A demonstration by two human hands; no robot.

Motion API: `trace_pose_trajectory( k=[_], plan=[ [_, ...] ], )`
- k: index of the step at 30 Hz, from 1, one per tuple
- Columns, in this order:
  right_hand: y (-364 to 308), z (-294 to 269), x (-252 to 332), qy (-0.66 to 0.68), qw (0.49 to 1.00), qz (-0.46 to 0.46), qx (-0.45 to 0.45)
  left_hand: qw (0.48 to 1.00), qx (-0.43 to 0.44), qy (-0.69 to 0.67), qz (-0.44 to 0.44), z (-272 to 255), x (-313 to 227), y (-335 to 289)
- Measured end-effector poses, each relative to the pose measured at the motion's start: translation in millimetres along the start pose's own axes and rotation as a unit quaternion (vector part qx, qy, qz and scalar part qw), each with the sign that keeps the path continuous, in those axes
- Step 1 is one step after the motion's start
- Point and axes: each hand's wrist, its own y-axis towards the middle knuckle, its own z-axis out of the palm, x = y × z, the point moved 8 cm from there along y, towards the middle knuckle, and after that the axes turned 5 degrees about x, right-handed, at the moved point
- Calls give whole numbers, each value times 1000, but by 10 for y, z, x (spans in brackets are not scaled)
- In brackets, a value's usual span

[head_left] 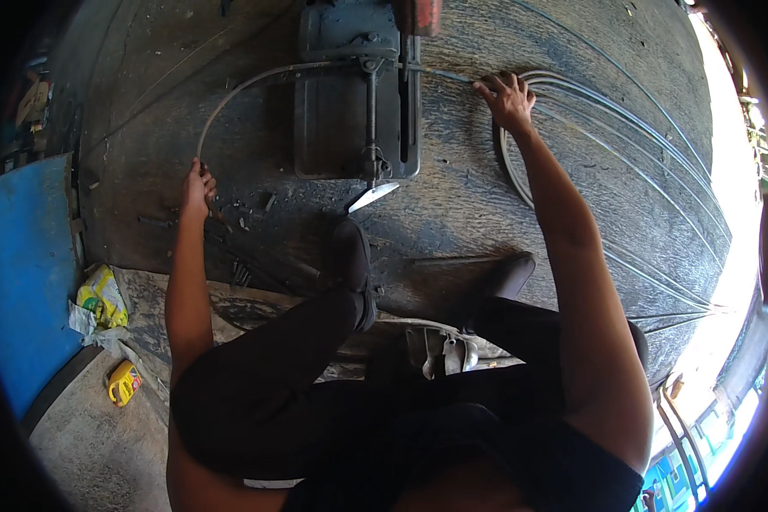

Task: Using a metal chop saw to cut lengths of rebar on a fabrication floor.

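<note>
A thin metal rod (269,77) runs across the vise of a grey metal machine base (401,154), its left part curving down toward me. My left hand (198,186) is closed round the rod's lower left end. To the right of the machine, my right hand (509,101) has its fingers bent over the same rod, beside a coil of rods (508,162). The vise's screw shaft (371,111) points toward me and ends in a pale, flat handle (374,196) close to my left shoe (350,252). Part of the rod under my right hand is hidden.
A red machine part (422,15) overhangs the base at the top. Several long rods (657,136) fan out to the right. Short dark offcuts (241,273) lie at the left. A blue panel (26,282), a yellow bag (102,297) and a yellow container (125,383) are farther left.
</note>
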Motion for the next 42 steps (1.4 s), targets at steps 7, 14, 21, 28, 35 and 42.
trace_pose_trajectory(
  k=[7,14,21,28,35,42],
  plan=[
    [9,4,-13,-3,998,17,56,998,-28,-32,-38,-82,385,12],
    [-5,-30,10,-24,998,23,56,894,-101,436,34,-82,-271,-345],
    [-185,-110,100,5,997,72,8,932,58,355,-46,50,-430,-969],
    [-733,-245,-16,143,987,51,-50,926,109,361,-8,-296,-724,-1299],
    [-1296,-490,-230,198,969,35,145,927,105,337,125,-626,-1445,-2163],
    [-1518,-478,-140,233,966,80,79,886,129,407,178,-494,-1862,-3143]
  ],
)
